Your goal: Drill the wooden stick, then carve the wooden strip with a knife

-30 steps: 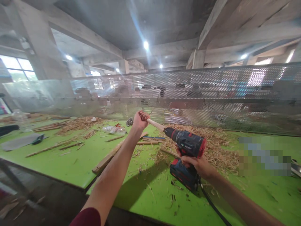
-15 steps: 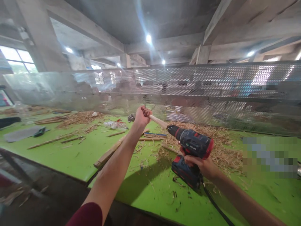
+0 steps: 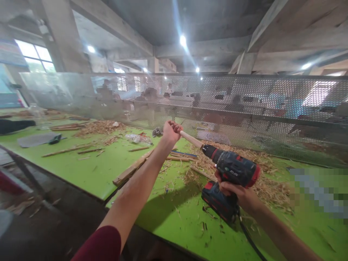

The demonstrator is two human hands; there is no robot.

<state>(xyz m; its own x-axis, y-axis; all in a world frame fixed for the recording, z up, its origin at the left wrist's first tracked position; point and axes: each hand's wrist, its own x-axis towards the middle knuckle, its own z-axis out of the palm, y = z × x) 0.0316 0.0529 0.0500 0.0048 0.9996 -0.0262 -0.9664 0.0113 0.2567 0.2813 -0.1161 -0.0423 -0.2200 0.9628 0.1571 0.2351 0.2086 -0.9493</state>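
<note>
My right hand (image 3: pixel 231 186) is wrapped around the grip of a dark blue and red cordless drill (image 3: pixel 233 166), which points up and to the left over the green table. A pale wooden stick (image 3: pixel 191 139) runs from the drill's chuck toward my left hand (image 3: pixel 172 131). The fingers of that hand are closed round the stick's far end, so its tip is hidden. Beneath the drill's grip sits a thick battery base (image 3: pixel 219 201), with a black cord (image 3: pixel 248 235) trailing from it toward the front edge.
Wood shavings (image 3: pixel 272 185) lie heaped behind and right of the drill. A wooden board (image 3: pixel 133 168), a clear plastic bottle (image 3: pixel 138 139) and thin sticks (image 3: pixel 67 149) lie to the left. A perforated metal screen (image 3: pixel 244 105) stands along the back, with people beyond it.
The whole view has shifted, so the hands, drill and table appear slightly farther right. Both hands keep their hold on the stick and the drill.
</note>
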